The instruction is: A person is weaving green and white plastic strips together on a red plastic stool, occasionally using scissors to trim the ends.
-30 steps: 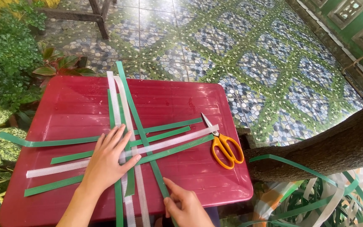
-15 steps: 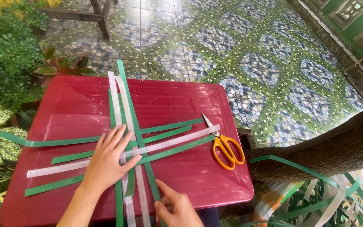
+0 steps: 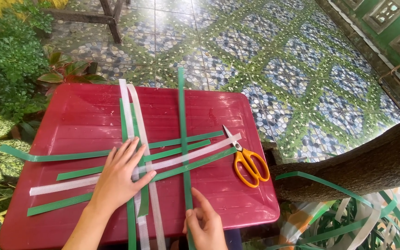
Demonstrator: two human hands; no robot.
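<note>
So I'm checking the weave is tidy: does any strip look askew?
Yes: the long green plastic strip under the right hand stands apart from the bunched upright strips pinned by the left hand, leaving a wide gap.

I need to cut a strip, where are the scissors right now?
In the head view, the orange-handled scissors lie on the right side of the red table, just past the right ends of the crossing strips, beyond the right hand.
</note>
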